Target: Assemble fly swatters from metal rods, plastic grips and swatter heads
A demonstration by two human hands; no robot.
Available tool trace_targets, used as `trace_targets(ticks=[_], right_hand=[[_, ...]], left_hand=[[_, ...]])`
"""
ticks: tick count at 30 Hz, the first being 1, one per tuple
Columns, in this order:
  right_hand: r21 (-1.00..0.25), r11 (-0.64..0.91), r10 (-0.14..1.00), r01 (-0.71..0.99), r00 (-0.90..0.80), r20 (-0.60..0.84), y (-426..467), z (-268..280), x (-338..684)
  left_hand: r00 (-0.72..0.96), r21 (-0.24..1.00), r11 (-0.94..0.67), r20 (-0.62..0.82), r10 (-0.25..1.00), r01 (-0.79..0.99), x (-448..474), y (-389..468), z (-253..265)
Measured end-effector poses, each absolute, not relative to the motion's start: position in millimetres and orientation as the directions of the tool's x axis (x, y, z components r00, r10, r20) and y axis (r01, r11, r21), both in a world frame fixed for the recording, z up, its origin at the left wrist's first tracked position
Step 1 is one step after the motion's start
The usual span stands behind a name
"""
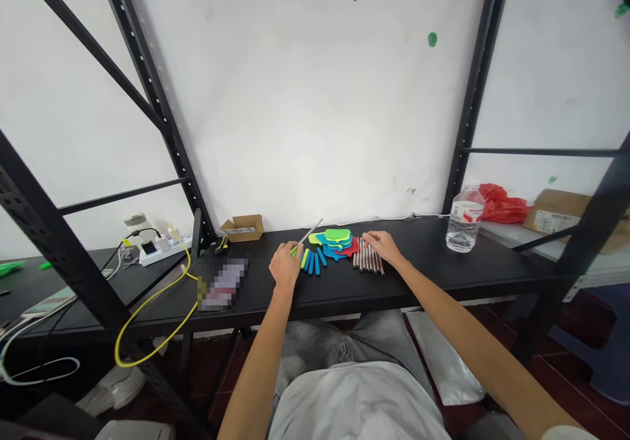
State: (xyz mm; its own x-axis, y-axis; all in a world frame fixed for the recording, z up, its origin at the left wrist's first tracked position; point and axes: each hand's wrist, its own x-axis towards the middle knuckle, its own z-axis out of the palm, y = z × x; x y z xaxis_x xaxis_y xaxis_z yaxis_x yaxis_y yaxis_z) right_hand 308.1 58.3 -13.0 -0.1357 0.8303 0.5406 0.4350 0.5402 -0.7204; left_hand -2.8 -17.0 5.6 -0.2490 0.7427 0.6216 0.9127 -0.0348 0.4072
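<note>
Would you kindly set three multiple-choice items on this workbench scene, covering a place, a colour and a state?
1. Where does the clear plastic water bottle stand?
A. right of the hands
B. beside the power strip
C. on the floor

2. What colour is the top flat plastic piece in the pile?
A. white
B. green
C. black

3. What is the left hand doing?
A. lying flat and open
B. holding a thin green-handled metal tool
C. gripping the bottle

Answers: 1 A, it stands on the black bench's right end; 2 B, bright green lies uppermost; 3 B, fingers close around the handle.
</note>
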Motion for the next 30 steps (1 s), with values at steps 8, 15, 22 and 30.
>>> trace_targets(ticks=[8,15,22,30], right_hand=[[-0.709,0.543,0.827,0.449,-0.138,0.546,57.0,-12.5,308.0],[-0.698,0.547,0.822,0.461,-0.142,0.551,58.6,-13.4,307.7],[-0.629,0.562,0.802,0.537,-0.171,0.572,59.5,-14.2,309.5],[-0.364,0.564,0.728,0.741,-0.24,0.642,62.6,-4.6,282.1]], left_hand=[[-0.255,0.401,0.002,0.577,0.776,0.916,-3.4,-15.1,3.5],[-0.249,0.377,0.014,0.582,0.774,0.926,1.9,-19.6,6.7],[-0.246,0.404,-0.019,0.592,0.767,0.914,1.0,-24.1,9.7],[-0.243,0.475,-0.076,0.573,0.782,0.877,-1.1,-21.8,5.4]])
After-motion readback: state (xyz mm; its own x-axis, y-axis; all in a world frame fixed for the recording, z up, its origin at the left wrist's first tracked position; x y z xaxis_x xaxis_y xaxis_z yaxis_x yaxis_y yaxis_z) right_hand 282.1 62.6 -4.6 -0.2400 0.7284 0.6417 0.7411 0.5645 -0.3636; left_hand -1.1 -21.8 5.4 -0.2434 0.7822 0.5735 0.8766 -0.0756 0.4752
